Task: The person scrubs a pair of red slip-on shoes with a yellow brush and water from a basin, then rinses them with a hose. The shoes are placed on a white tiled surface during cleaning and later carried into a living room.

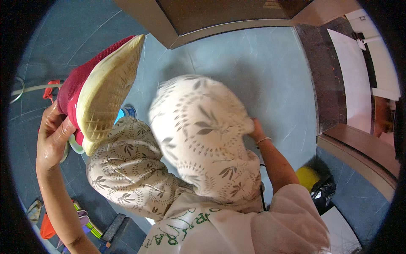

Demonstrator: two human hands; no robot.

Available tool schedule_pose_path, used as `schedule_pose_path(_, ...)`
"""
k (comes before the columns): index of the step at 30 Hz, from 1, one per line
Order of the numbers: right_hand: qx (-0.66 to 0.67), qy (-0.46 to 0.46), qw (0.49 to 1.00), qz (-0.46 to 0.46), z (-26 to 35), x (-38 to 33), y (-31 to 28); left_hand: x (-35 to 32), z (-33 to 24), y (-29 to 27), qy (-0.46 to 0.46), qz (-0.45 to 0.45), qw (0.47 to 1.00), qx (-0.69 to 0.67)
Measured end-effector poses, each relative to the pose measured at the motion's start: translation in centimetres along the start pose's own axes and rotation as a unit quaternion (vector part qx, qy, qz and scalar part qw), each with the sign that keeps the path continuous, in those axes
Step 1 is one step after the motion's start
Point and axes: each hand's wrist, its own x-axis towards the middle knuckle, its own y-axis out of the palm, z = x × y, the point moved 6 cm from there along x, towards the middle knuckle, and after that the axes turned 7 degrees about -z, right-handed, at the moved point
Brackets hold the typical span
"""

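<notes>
Left hand [53, 137] grips red shoe [95, 91] at heel end, raised above blue floor [270, 76]. Shoe above and right of that hand; long axis runs lower left to upper right, toe pointing up-right, pale sole facing camera. Right hand [256, 129] mostly hidden behind patterned knee [198, 127]; grip cannot tell. Left hand nearer.

red shoe [80, 80] with cream sole, leaf-patterned beige trousers [169, 152], blue floor [262, 72]

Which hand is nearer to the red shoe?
Left. The left hand grips the red shoe at its heel, sole facing the camera. The right hand is far across, behind the patterned knee.
</notes>
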Motion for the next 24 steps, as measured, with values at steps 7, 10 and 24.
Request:
schedule_pose_path(7, -0.062, 0.033, 0.988, -0.137, -9.0, -5.7, -8.6, -0.2, -3.4, 4.5, 0.001, 0.015, 0.999, 0.028)
schedule_pose_path(10, -0.065, 0.075, 0.973, -0.208, -15.0, -8.5, -12.1, 0.6, -5.8, 8.8, -0.015, 0.084, 0.996, 0.02)
schedule_pose_path(24, 0.06, 0.436, 0.832, -0.338, -18.9, -20.3, -4.2, 10.9, -14.2, 32.4, 0.074, 0.221, 0.952, 0.199)
